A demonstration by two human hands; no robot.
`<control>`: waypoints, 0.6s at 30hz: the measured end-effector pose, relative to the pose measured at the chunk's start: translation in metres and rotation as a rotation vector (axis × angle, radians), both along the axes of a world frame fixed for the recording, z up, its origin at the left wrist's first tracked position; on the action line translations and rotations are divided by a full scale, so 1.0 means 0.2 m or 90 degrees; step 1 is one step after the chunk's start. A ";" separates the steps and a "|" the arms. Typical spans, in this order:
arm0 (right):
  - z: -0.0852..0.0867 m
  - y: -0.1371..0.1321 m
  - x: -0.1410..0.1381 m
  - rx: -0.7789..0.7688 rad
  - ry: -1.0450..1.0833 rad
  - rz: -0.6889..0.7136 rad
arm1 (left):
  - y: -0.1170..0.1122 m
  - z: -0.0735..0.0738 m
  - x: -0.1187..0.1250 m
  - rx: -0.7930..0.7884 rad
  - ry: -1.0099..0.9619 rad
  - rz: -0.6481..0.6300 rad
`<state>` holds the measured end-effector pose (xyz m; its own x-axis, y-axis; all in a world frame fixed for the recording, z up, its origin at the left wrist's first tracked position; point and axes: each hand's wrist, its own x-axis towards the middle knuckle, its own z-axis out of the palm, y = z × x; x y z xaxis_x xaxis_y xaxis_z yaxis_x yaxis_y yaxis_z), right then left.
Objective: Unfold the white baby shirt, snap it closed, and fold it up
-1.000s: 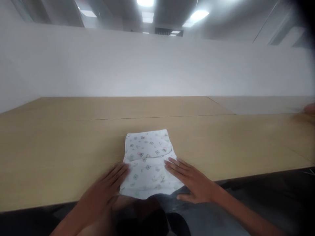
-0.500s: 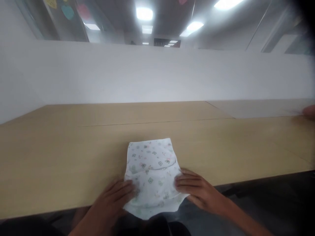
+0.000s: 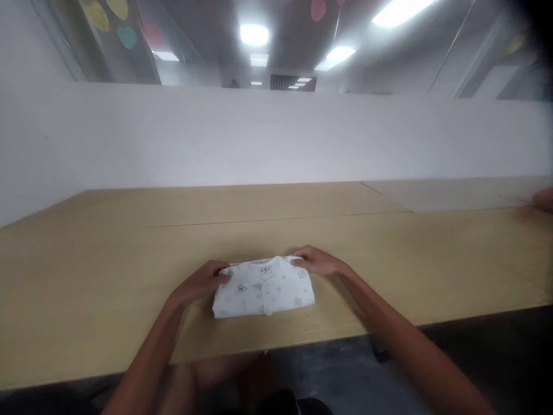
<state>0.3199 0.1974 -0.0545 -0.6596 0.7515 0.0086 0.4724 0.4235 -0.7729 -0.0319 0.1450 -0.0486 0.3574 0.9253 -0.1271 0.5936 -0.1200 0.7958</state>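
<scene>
— Both hands have moved from the sides of the cloth up to its far edge, and the folded white baby garment (image 3: 263, 291) now lies as a shorter, wider rectangle. What's closest to the camera?

— The person's legs (image 3: 224, 374) show below the table's near edge, with a grey floor (image 3: 337, 369) to their right. Just above are 2 bare forearms, reaching forward.

— And the grip?

— The left hand (image 3: 201, 282) and the right hand (image 3: 317, 261) are both closed on the garment's far corners, fingers curled over its edge.

— Where's the garment?

— Flat on the pale wooden table (image 3: 86, 271), between the 2 hands and not far from the near edge. Its collar faces away, with a small neck label (image 3: 264, 270) at the centre and green and pink prints across the fabric.

— Further out?

— A paler panel (image 3: 449, 196) lies at the table's far right, and a blurred skin-toned shape (image 3: 543, 199) sits at the right edge of the view, too unclear to identify. Beyond stands a white wall (image 3: 276, 138), then glass (image 3: 116, 34) with coloured paper shapes, under bright ceiling lights (image 3: 254, 34).
</scene>
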 end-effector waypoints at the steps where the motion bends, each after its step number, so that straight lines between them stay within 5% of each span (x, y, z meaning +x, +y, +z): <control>1: -0.02 0.04 -0.02 0.002 -0.023 -0.013 | 0.03 -0.01 -0.01 -0.007 0.021 0.014; 10: -0.12 0.10 -0.15 0.147 -0.081 -0.200 | 0.13 -0.11 -0.03 0.058 0.059 0.067; 18: -0.10 0.02 -0.19 0.228 -0.189 -0.282 | 0.08 -0.06 0.11 0.256 0.407 0.209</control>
